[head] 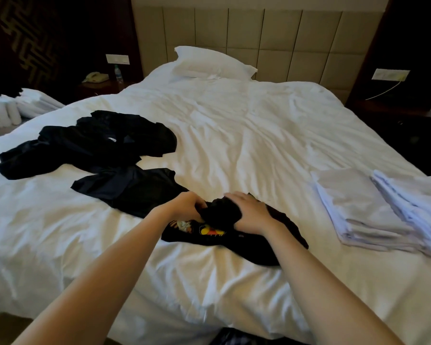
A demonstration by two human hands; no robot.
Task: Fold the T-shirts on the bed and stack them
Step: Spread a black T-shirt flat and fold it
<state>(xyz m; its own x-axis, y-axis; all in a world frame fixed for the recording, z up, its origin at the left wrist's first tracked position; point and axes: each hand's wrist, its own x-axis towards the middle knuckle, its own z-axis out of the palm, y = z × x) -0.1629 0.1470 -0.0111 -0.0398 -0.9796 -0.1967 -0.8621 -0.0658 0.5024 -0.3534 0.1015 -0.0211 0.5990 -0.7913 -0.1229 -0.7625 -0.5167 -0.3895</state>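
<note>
The black printed T-shirt (205, 231) lies crumpled on the white bed (234, 133), near its front edge and right in front of you, with the cartoon print facing up. Your left hand (184, 207) has its fingers curled into the cloth at the shirt's far edge and grips it. Your right hand (249, 212) sits just beside it, curved over a bunched-up lump of the same shirt, thumb and fingers clasping the fabric. The two hands almost touch.

Just beyond the printed T-shirt, to its left and touching it, a second black T-shirt (135, 190) lies unfolded and rumpled. Farther out from the printed T-shirt in the same direction is a loose heap of black T-shirts (97, 140), spread across the left side of the bed.

Well to the right of the printed T-shirt, two stacks of folded white linen (358, 207) rest side by side at the bed's right edge.

Far behind the printed T-shirt, a white pillow (209, 62) leans against the padded beige headboard (259, 33). Far behind it to the left, a telephone (95, 77) and a water bottle (118, 73) stand on a dark nightstand, with rolled white towels (8, 115) nearer the left edge of the view. Far behind it to the right, a wall socket panel (390, 73) has a cable hanging from it.
</note>
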